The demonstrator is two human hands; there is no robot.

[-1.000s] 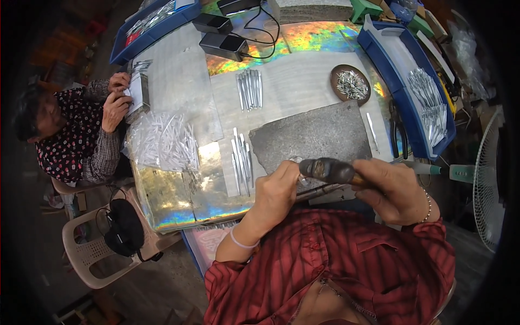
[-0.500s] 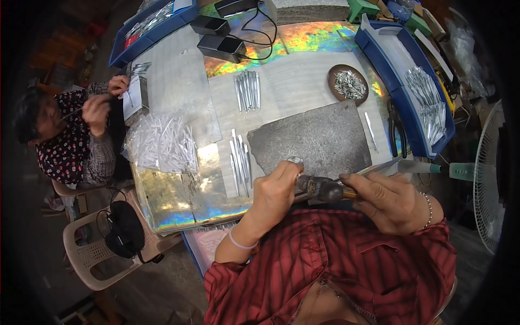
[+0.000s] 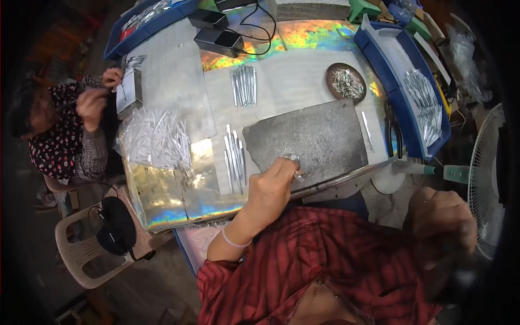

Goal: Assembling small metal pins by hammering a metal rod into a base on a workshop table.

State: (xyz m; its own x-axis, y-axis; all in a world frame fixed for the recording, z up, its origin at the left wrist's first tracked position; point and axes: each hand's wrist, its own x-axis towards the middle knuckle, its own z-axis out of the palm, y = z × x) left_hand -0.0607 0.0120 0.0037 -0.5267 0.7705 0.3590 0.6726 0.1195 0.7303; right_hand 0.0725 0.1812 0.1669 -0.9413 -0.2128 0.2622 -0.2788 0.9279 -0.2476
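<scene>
My left hand [image 3: 269,187] is closed in a pinch at the near edge of a grey stone slab [image 3: 319,135]. A small shiny silvery piece [image 3: 291,157] shows at its fingertips, against the slab; its kind is too small to tell. Off to the right, away from the table, my right hand [image 3: 441,219] is raised and smeared by motion. Its fingers are wrapped round a hammer [image 3: 457,276], which shows only as a dark blur below the hand. Slim silvery rods [image 3: 234,160] lie left of the slab, and a single rod [image 3: 368,131] lies to its right.
Beyond the slab stand a brown bowl [image 3: 329,86] of small metal pieces and another row of rods [image 3: 244,86]. Pliers [image 3: 398,135] and a blue tray [image 3: 382,59] are at right. A bag of white strips [image 3: 154,138] lies near a co-worker [image 3: 59,124]. A fan [image 3: 490,179] stands far right.
My right hand has swung the hammer away from the slab's near edge, out to the right and toward me. The left hand keeps its pinch at the slab. The view has shifted slightly.
</scene>
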